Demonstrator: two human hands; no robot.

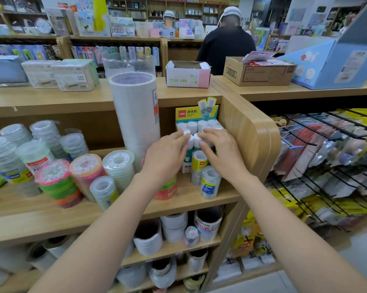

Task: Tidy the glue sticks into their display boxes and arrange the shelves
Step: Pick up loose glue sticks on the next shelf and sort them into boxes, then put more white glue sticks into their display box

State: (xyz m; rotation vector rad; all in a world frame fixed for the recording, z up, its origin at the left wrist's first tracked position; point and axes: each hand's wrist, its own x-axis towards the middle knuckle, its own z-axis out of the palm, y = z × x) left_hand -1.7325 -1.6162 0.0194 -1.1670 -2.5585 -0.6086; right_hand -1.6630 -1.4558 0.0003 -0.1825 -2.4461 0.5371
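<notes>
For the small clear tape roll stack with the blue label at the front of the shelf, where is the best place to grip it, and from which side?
Grip the clear tape roll stack around its upper cylindrical wall, coming from the front and above. It stands upright near the shelf edge, with another labelled roll close behind and the wooden end panel to its right, so the front is probably the freest approach.

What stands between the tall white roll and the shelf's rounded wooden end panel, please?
The glue stick display box, white-capped sticks upright inside, with both hands on them; the head view shows it.
</notes>
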